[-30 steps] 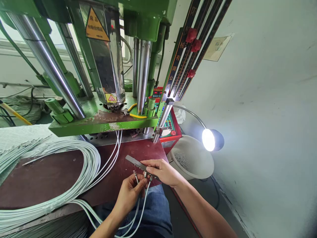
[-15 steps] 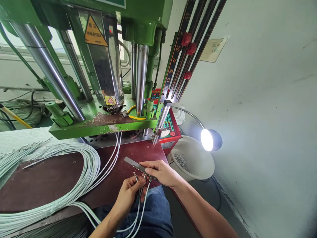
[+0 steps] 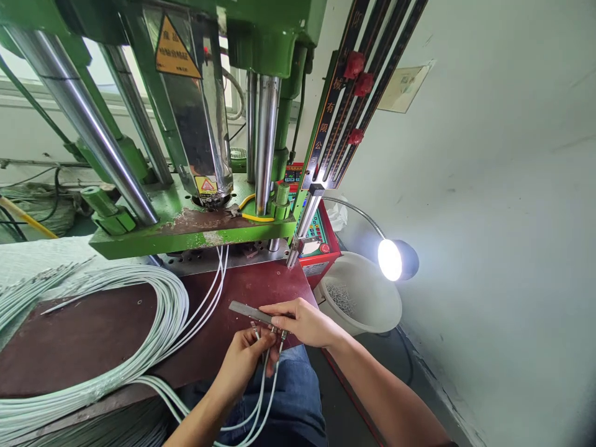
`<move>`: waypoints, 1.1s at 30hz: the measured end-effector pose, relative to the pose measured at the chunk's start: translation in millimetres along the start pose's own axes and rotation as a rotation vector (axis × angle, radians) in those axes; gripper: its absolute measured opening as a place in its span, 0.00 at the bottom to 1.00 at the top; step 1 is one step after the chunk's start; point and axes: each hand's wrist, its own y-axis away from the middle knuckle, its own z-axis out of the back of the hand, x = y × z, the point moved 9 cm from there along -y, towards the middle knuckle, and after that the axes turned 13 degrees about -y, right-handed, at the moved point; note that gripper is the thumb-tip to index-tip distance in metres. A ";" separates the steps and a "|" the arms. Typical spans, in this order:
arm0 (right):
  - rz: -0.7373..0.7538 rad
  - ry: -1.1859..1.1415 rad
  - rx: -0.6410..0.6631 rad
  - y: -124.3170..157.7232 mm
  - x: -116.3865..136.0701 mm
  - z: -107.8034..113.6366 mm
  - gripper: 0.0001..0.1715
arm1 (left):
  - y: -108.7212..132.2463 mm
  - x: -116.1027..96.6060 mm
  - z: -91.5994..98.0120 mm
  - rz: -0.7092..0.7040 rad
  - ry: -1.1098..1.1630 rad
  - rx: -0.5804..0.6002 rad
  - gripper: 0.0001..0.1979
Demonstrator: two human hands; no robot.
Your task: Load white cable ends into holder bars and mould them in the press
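My right hand (image 3: pixel 300 321) is closed on a flat grey metal bar (image 3: pixel 249 311), which tilts over the table's front edge. Just below it, my left hand (image 3: pixel 249 349) pinches white cables (image 3: pixel 264 385) close to their metal ends. One cable end (image 3: pixel 254 328) pokes up beside my left thumb. Another cable meets the bar's underside at a metal connector (image 3: pixel 283 336), under my right fingers. The cables hang down over my lap. Fingers hide exactly how the ends sit against the bar.
A green press (image 3: pixel 195 239) stands ahead, cables running out beneath its plate. Yellow-handled pliers (image 3: pixel 256 217) lie on it. Coiled white cables (image 3: pixel 172 310) cover the brown table (image 3: pixel 93 329) at left. A lit lamp (image 3: pixel 390 261) overhangs a white bucket (image 3: pixel 372 310) at right.
The bar's free end has swung slightly left and its flat face now shows more. Both hands keep their hold in nearly the same place. The view has shifted a little.
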 end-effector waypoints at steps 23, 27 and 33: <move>0.007 -0.119 -0.035 -4.4 -10.6 22.6 0.22 | 3.7 -9.0 14.7 -0.091 -0.258 -0.141 0.20; 0.017 -0.108 -0.021 -4.3 -9.1 20.5 0.22 | 8.5 -20.0 18.5 -0.151 -0.279 -0.196 0.23; 0.011 -0.102 -0.044 -3.0 -8.0 21.4 0.23 | 7.2 -14.6 20.0 -0.169 -0.180 -0.209 0.21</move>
